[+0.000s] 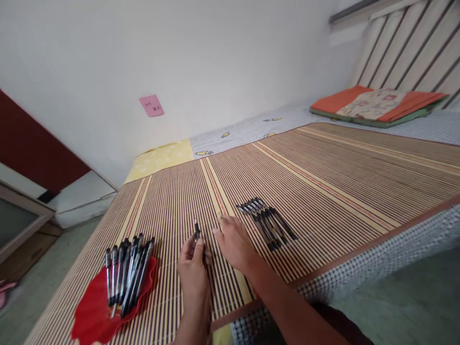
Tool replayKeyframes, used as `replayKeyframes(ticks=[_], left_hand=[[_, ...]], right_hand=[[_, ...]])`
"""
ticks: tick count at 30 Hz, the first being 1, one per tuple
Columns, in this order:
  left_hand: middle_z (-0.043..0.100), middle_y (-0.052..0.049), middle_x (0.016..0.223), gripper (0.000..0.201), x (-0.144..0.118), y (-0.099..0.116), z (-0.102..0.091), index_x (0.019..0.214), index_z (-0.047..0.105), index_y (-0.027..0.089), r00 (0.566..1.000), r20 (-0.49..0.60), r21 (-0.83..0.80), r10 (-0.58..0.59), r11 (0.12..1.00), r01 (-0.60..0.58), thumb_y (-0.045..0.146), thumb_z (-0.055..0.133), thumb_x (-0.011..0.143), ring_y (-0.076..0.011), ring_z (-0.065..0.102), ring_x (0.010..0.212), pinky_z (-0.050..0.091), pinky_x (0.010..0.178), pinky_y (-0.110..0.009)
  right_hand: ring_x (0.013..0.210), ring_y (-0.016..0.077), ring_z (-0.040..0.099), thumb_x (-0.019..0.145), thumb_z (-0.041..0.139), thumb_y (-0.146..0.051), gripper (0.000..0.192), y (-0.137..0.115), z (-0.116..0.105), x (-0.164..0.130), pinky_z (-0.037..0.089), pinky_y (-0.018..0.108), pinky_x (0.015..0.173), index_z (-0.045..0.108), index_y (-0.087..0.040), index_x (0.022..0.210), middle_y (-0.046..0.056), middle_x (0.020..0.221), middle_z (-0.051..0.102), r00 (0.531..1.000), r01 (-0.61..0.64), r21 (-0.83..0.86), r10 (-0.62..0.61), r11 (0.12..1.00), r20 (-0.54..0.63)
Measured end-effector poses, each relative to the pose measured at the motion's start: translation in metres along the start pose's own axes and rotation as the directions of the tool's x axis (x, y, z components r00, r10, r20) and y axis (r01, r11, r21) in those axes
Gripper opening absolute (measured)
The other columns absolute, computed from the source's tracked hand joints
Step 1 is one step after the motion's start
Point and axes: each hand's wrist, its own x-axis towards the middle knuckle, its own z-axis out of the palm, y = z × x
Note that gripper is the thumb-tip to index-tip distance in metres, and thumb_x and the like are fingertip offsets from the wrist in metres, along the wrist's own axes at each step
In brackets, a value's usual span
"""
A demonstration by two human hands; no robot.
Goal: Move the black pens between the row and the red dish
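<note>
My left hand (pixel 194 261) is closed around a black pen (pixel 197 231), whose bare, pale tip points up and away from me. My right hand (pixel 233 242) is just to the right, low over the striped mat, thumb and forefinger apart. Something tiny and pale shows by its fingertips, too small to name. Right of that hand, several dark pen pieces (pixel 275 229) lie side by side on the mat, with shorter black-and-clear pieces (pixel 252 205) in a row at their far ends. At left, several capped clear pens (pixel 125 273) lie heaped on a red scalloped tray (pixel 91 306).
The striped bamboo mat (pixel 323 177) covers a bed, with a checked sheet (pixel 345 268) hanging over the near edge. A folded orange-and-floral cloth (pixel 377 105) lies at the far right. Behind is a white wall with a pink note (pixel 151 105).
</note>
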Motion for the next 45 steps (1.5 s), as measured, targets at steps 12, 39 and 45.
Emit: replayKeyframes(ticks=[12,39,45], left_hand=[[0.058,0.004,0.068,0.048,-0.007,0.004,0.003,0.104,0.067,0.015,0.996,0.082,0.003,-0.045,0.999,0.044,0.041,0.085,0.068,-0.0071,0.05,0.052,0.04,0.046,-0.016],[0.066,-0.001,0.076,0.035,-0.01,0.0,0.005,0.094,0.075,0.016,0.984,0.142,0.088,-0.11,0.991,0.099,0.039,0.084,0.069,-0.0083,0.053,0.059,0.044,0.054,-0.018],[0.069,-0.004,0.08,0.028,-0.014,-0.002,0.008,0.093,0.076,0.017,0.977,0.198,0.159,-0.076,0.986,0.044,0.037,0.08,0.072,-0.0154,0.063,0.073,0.05,0.068,-0.024]], right_hand=[[0.124,0.0331,0.05,0.096,0.048,-0.026,0.032,0.023,-0.024,0.013,0.034,0.044,0.1,0.068,-0.01,0.115,0.021,0.12,0.068,0.999,-0.049,-0.437,0.048,0.898,-0.014],[0.093,0.0224,0.066,0.081,0.062,-0.024,0.021,0.038,-0.039,0.025,0.051,0.036,0.088,0.073,-0.015,0.097,0.01,0.1,0.072,0.958,0.003,0.486,0.137,0.874,-0.252],[0.077,0.0177,0.065,0.071,0.075,-0.037,0.029,0.026,-0.042,0.025,0.053,0.031,0.073,0.067,-0.018,0.092,0.004,0.086,0.07,0.963,-0.074,0.832,0.256,0.55,-0.083]])
